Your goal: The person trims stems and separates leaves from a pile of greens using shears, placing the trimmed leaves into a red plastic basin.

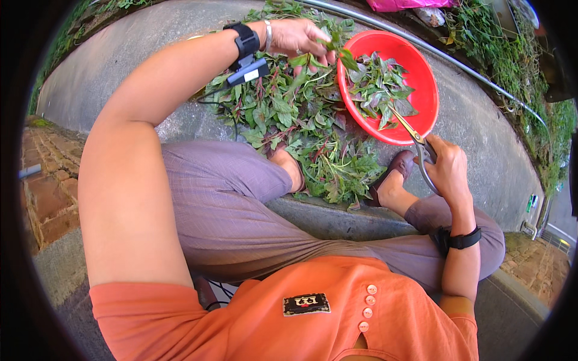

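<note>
My left hand (305,40) reaches over the top of a large heap of leafy greens (282,106) and holds a leafy sprig (336,45) near the rim of a red plastic basin (426,90). Cut leaves (379,83), green and purplish, lie in the basin's left part. In my right hand (449,167), below the basin, is a pair of scissors (417,137) with golden blades and grey handles. The blades point up and left over the basin's lower edge, their tips close to the leaves. How far the blades are parted cannot be told.
The heap spreads over a concrete floor (474,131) between my feet, beside my shoe (402,164). A metal pipe (451,63) runs behind the basin, with plants (492,54) beyond it. A pink bag (406,3) lies at the top. A black cable (235,119) hangs below my left wrist.
</note>
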Available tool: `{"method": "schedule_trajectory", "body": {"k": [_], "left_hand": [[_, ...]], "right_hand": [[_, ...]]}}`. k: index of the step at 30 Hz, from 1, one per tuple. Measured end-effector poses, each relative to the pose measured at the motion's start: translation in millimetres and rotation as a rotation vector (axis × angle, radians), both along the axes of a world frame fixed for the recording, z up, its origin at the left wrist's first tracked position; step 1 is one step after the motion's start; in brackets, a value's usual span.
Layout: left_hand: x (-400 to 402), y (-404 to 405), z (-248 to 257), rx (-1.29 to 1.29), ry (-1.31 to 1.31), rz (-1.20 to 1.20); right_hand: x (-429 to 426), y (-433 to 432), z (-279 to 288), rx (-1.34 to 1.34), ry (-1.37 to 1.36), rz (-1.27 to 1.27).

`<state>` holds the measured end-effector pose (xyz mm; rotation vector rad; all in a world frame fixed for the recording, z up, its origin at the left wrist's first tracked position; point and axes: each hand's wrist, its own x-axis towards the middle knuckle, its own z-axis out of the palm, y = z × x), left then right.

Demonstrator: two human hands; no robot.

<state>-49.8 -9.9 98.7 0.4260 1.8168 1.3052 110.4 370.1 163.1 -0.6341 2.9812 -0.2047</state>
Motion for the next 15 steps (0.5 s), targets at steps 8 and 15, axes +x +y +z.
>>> {"method": "schedule_trajectory", "body": {"k": [8,15], "left_hand": [[25,44,-6,0.457,-0.294,-0.148],[31,58,4,0.533,-0.411,-0.117]], "right_hand": [[-5,-13,2,-0.261,0.194,-0.009],[-6,-8,4,-0.275,0.291,0.034]]}}
